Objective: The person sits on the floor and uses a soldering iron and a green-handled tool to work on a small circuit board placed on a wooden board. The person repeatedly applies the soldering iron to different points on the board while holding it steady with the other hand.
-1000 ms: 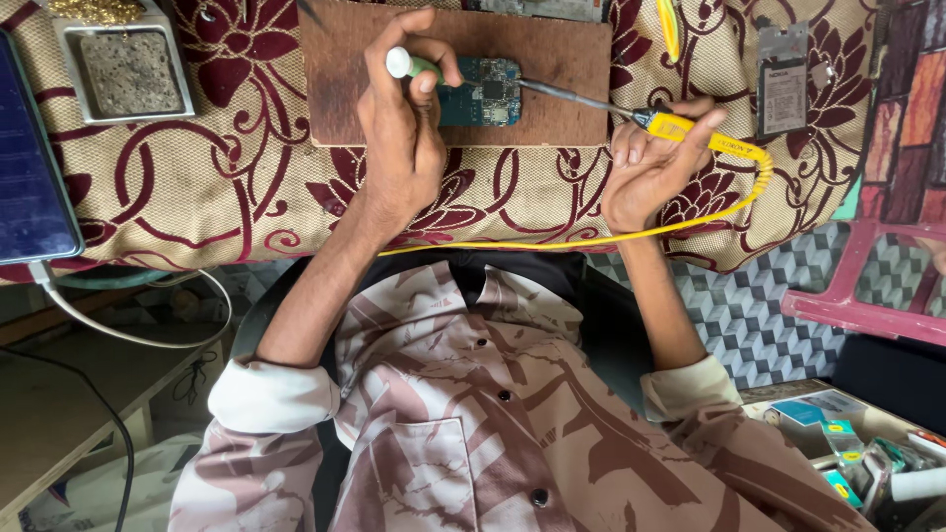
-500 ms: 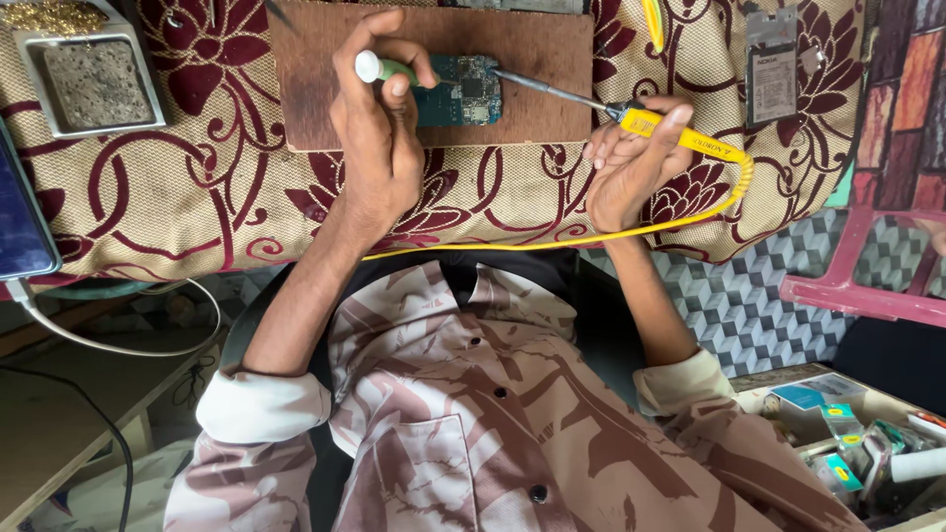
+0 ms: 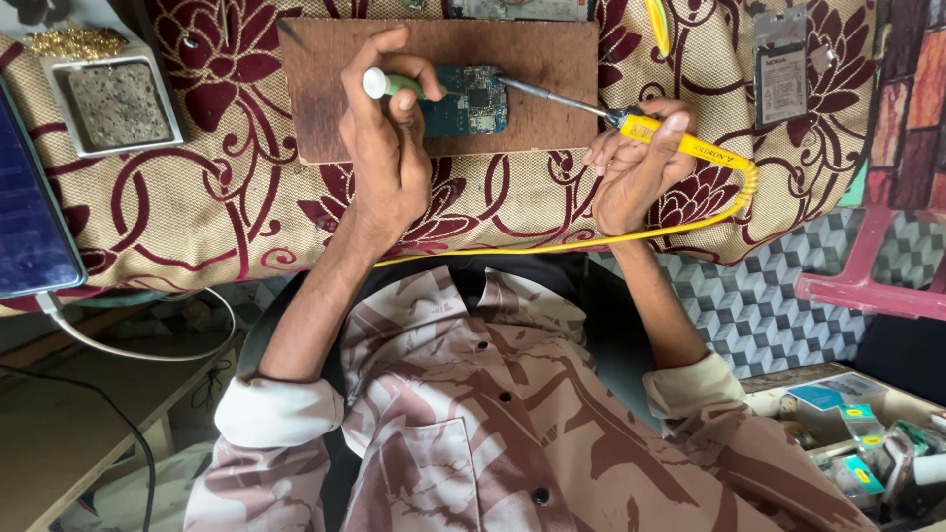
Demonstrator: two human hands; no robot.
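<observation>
Floral maroon-and-cream cloth [image 3: 197, 212] covers the desk, with the person's patterned shirt [image 3: 473, 424] nearest the camera and a yellow cord [image 3: 552, 244] running along the desk's near edge below both hands. Beyond the shirt, the left hand [image 3: 389, 163] is clenched around a green-handled tool with a white cap [image 3: 384, 85], its long axis lying across the view and its working end pointing toward the right hand. The right hand [image 3: 636, 163] grasps a yellow-handled soldering iron [image 3: 641, 126]; its long axis slants up and away, the metal tip pointing toward the left hand. Between the two hands, just past the fingers, a green circuit board [image 3: 471, 100] lies on a brown wooden board [image 3: 552, 59], the iron's tip at its right edge. Farther out, left of the left hand, sits a square tray with a sponge [image 3: 118, 103].
</observation>
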